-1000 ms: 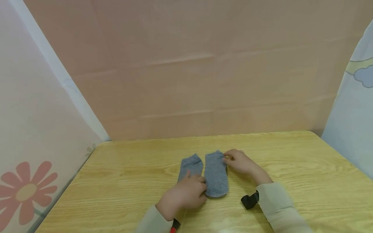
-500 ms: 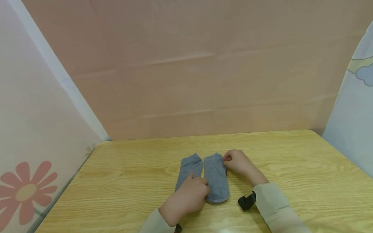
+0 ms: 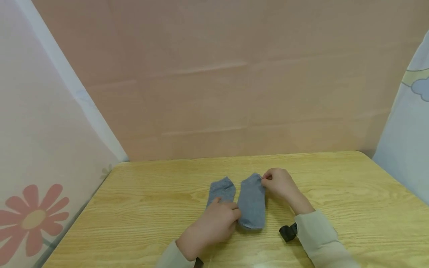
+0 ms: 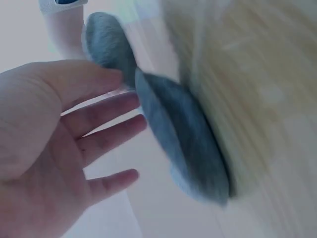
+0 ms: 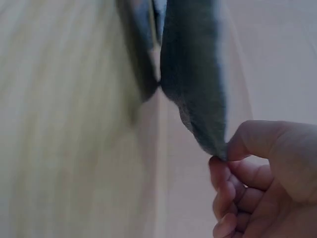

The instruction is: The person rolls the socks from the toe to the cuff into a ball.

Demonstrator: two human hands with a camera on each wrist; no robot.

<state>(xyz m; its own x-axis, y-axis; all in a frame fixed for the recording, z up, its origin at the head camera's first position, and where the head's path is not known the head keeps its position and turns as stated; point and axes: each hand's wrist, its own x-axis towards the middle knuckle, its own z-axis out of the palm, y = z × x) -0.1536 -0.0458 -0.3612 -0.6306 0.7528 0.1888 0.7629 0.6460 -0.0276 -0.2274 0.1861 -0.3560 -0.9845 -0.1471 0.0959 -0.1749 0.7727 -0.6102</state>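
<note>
Two short grey socks lie side by side on the wooden table. My right hand (image 3: 279,182) pinches the top right corner of the right sock (image 3: 252,204) between thumb and index finger. In the right wrist view that sock (image 5: 193,74) hangs from the pinching fingertips. My left hand (image 3: 216,223) lies over the lower part of the left sock (image 3: 222,190), hiding it, its fingertips by the right sock's left edge. In the left wrist view the left hand's fingers (image 4: 111,111) are extended beside the socks; firm contact is hard to tell.
The light wooden table (image 3: 151,208) reaches a peach backdrop (image 3: 214,93) at its far edge. Side cloths, one with a red flower (image 3: 33,219), flank it. A black wrist camera (image 3: 287,232) juts from the right sleeve.
The right hand has closed its fingertips on the right sock's top corner. That sock shifted toward me, then back away and slightly right. The left hand stays near the left sock.
</note>
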